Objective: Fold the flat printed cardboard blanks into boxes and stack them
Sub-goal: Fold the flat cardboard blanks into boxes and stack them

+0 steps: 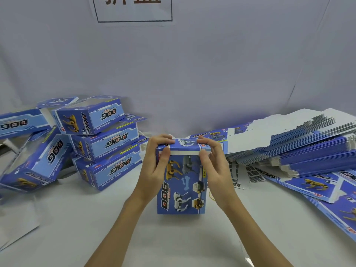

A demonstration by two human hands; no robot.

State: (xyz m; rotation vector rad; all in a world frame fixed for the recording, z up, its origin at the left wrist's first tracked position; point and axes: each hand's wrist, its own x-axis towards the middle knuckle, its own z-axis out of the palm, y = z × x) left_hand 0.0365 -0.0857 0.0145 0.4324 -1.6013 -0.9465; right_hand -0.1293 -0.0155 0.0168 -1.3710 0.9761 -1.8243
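Two hands showing, left hand and right hand, both gripping one upright box. Five folded boxes lying left of that box: three stacked, two more beside. One thick stack of flat blanks sitting right of it, count unreadable. Two loose blanks lying below the stack.

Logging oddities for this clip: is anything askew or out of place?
Yes. One folded box at the left lies tilted off the stacked boxes. The flat blanks on the right have slid into a fanned, uneven heap.
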